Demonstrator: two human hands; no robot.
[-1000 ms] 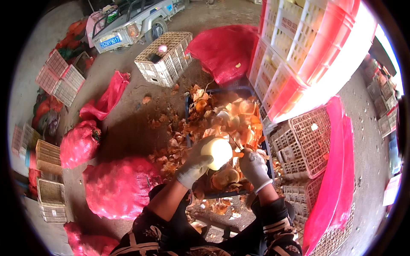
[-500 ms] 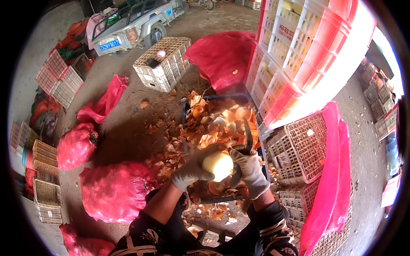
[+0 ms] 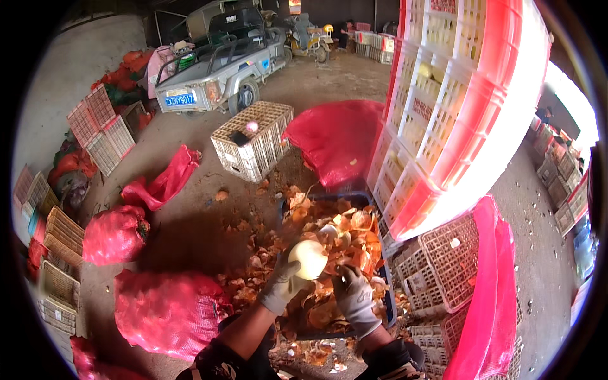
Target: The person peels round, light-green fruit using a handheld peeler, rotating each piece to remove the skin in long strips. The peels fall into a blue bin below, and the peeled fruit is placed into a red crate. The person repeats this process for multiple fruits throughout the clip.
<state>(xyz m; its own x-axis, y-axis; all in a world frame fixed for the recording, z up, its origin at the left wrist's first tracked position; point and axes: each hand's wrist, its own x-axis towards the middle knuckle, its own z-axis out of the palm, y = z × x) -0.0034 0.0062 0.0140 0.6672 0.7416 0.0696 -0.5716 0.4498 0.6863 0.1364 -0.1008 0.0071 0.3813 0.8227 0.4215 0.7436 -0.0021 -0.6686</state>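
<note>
My left hand [image 3: 283, 283], in a grey work glove, holds a pale peeled onion [image 3: 308, 259] over a dark-rimmed crate [image 3: 392, 304] heaped with onion skins [image 3: 332, 307]. The onion rests against the fingers and thumb, its upper side bare. To its right, apart from the onion, my gloved right hand [image 3: 358, 301] is closed with curled, darkened fingers. The knife seen in it earlier is now mostly hidden by the hand and hard to tell from the dark fingertips.
A tall stack of red and white crates [image 3: 430, 120] holding pale onions stands at the right, close to the skins. Below it are beige crates [image 3: 448, 266] draped with pink netting [image 3: 491, 285]. Full red mesh sacks [image 3: 168, 310] lie left; an upturned crate [image 3: 253, 142] stands ahead.
My hands have moved apart, the onion slightly up and left, the right hand lower. The blade that pointed upward no longer shows. The view has tilted up, bringing in more of the background.
</note>
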